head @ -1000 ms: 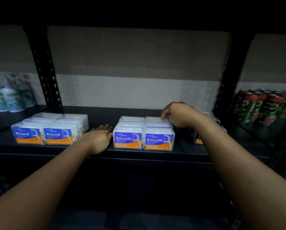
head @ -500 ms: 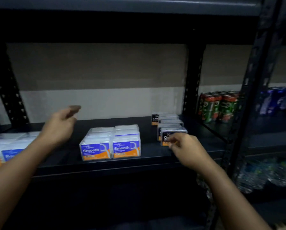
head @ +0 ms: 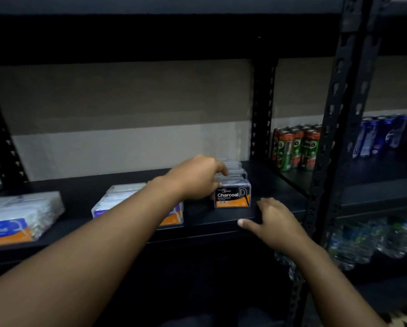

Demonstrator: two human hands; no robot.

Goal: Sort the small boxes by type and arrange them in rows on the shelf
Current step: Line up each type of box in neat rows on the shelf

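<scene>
On the black shelf [head: 79, 197] a row of clear boxes labelled Charcoal [head: 233, 195] runs back toward the wall at the right end. My left hand [head: 197, 178] reaches across and rests against the left side and top of that row, fingers on the boxes behind the front one. My right hand [head: 270, 220] lies flat on the shelf's front edge just right of the front Charcoal box, fingers spread, holding nothing. A blue-labelled group of boxes [head: 117, 199] sits mid-shelf, partly hidden by my left forearm. Another blue-labelled group [head: 20, 215] stands at the far left.
A black upright post [head: 261, 109] bounds the shelf bay on the right. Beyond it stand green and red drink cans [head: 294, 147] and blue cans [head: 381, 135]. Water bottles [head: 372, 239] fill the lower right shelf. A dark shelf board [head: 150, 5] runs overhead.
My view shifted right. My left hand swung from the left side of the shelf over to the Charcoal row. My right hand dropped from the front Charcoal box to the shelf edge.
</scene>
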